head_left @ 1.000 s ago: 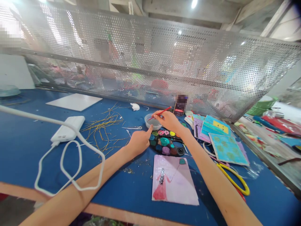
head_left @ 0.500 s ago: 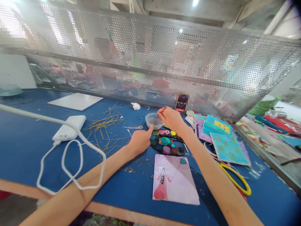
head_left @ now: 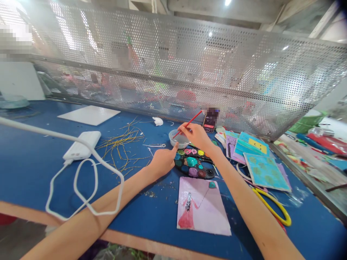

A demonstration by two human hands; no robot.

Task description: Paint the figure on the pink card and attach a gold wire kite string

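Note:
My right hand is closed around a thin red paintbrush, whose tip dips into a small clear water cup. My left hand is curled, its forefinger stretched out and touching the near side of the cup. Just in front of both hands lies a black paint palette with several wells of colour. A pink painted card showing a red-dressed figure lies nearer me on the blue table.
A white power bank with a looping white cable lies at the left. Yellow straw strands and a white board lie behind. Painted cards, a yellow ring and a phone sit right, before the perforated metal screen.
The brush handle has tilted back up to the right while its tip stays in the cup. My left hand has kept its place by the cup.

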